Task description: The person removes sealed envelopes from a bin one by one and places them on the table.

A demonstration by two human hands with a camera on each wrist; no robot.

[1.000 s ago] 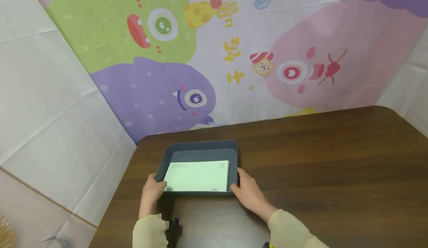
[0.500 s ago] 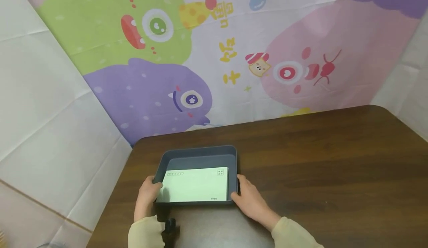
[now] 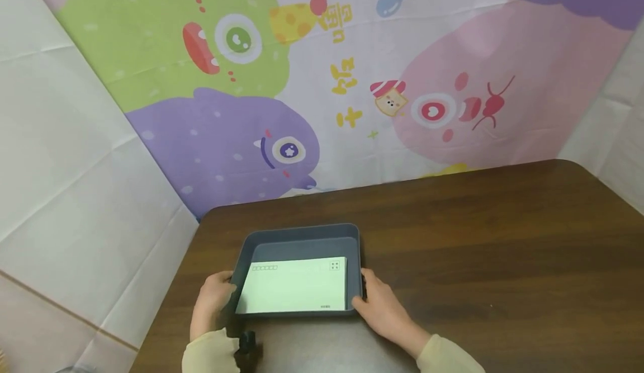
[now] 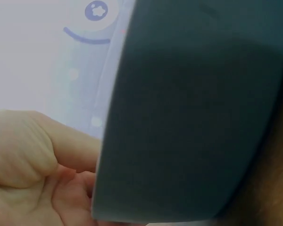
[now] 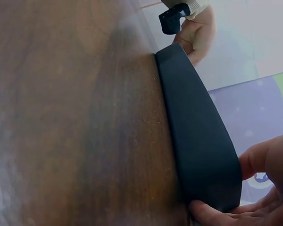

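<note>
- Your two hands hold a dark gray-blue tray (image 3: 302,245) on a wood-grained counter (image 3: 478,250), its base down on the surface in the right wrist view.
- Your left hand (image 3: 212,297) grips the tray's left wall, thumb at the rim; part of that hold is hidden behind the wall in the left wrist view.
- Your right hand (image 3: 384,308) clasps the near right corner, thumb at the rim and fingers along the outside.
- Inside the tray, a pale stack of envelopes (image 3: 294,286) lies flat toward your side, a row of small boxes printed at its upper left and a stamp square at its upper right.
- A strip of bare tray floor shows beyond the envelopes, and a narrower one to their right.
- Cream sleeves (image 3: 450,356) cover your forearms; a black device (image 3: 246,342) sits at your left wrist.
- Behind the counter hangs a cloth (image 3: 362,160) of green, purple and pink cartoon monsters, with white panels (image 3: 65,155) at left.
</note>
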